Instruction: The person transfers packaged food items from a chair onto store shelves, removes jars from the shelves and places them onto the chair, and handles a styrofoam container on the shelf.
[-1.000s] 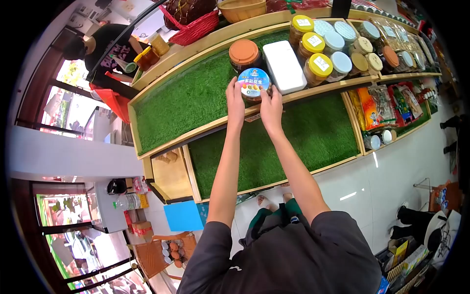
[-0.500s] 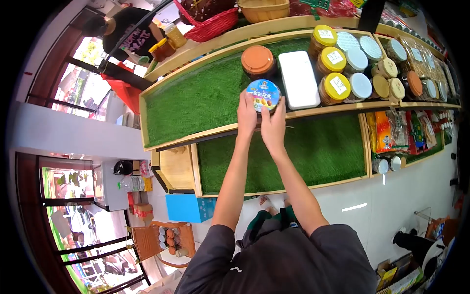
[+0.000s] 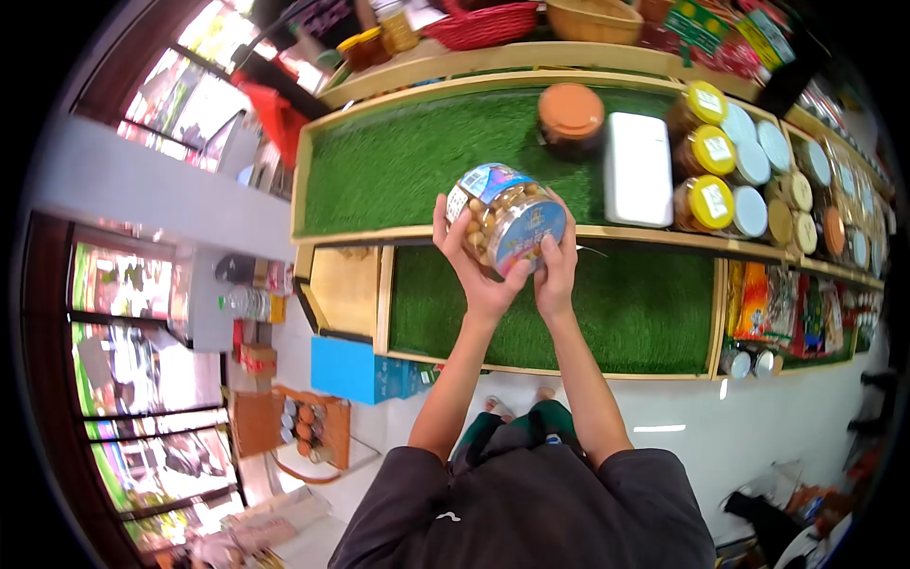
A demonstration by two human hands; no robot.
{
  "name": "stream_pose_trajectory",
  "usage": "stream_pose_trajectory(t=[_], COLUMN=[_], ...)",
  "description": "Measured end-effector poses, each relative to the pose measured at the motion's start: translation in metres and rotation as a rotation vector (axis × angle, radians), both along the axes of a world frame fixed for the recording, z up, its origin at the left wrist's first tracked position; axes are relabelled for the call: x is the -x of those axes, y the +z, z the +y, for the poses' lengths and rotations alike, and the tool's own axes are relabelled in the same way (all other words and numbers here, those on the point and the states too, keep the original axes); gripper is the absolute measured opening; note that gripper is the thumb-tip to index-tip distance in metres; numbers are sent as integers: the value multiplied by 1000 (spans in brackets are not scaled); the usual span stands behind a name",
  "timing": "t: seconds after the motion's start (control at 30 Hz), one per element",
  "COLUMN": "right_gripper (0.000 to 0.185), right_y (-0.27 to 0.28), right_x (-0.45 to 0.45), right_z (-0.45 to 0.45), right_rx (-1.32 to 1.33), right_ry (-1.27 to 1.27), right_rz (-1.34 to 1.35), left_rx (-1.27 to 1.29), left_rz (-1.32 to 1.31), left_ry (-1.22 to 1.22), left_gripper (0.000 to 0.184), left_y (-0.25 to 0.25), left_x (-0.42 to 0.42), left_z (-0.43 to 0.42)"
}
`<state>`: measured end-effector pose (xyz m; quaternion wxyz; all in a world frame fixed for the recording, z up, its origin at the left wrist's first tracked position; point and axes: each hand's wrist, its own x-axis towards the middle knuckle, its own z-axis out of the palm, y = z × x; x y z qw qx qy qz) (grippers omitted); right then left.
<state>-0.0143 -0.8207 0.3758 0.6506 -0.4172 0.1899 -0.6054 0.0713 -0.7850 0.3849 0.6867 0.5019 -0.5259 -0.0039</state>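
Observation:
Both of my hands are wrapped around a clear jar of round nuts, tilted on its side above the front edge of the upper shelf. Its blue printed lid faces down and toward me, and a label runs round its wall. My left hand grips the left side and underside. My right hand holds the lid end on the right, thumb on the lid. Behind it on the turf stands an orange-lidded jar, beside a white rectangular object.
Green turf lines the upper shelf and the lower shelf. Yellow-lidded jars and pale-lidded jars stand to the right. A blue box sits at the lower left, near a chair holding several jars. Baskets line the back.
The jar has been tipped from lid-up to lying tilted, so its nuts and side label show. My view has shifted left, and the shelf jars appear further right. Both hands still hold it.

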Motion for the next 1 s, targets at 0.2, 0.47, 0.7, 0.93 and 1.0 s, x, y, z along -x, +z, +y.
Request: stream_pose_trajectory(t=[0.2,0.47,0.7,0.93,1.0], right_gripper=[57,53,56,60,60], right_y=[-4,-71,-135,-133,-122], right_x=[-64,-127,-156,-218,-239], right_z=[61,200,333,444,472], right_rx=[-44,-113,-544,-516,-395], right_ry=[263,820,1347,1575,1594], right_rz=[117,523,583,679,723], left_rx=[-3,81,14,136,111], left_rz=[160,887,1013,1148,1170], left_ry=[279,428,548,570,646], left_gripper=[85,64,60,46,45], left_y=[-14,-88,-136,-139,-140], left_x=[-41,-102,-106,-145,-158], left_z=[87,268,433,563,590])
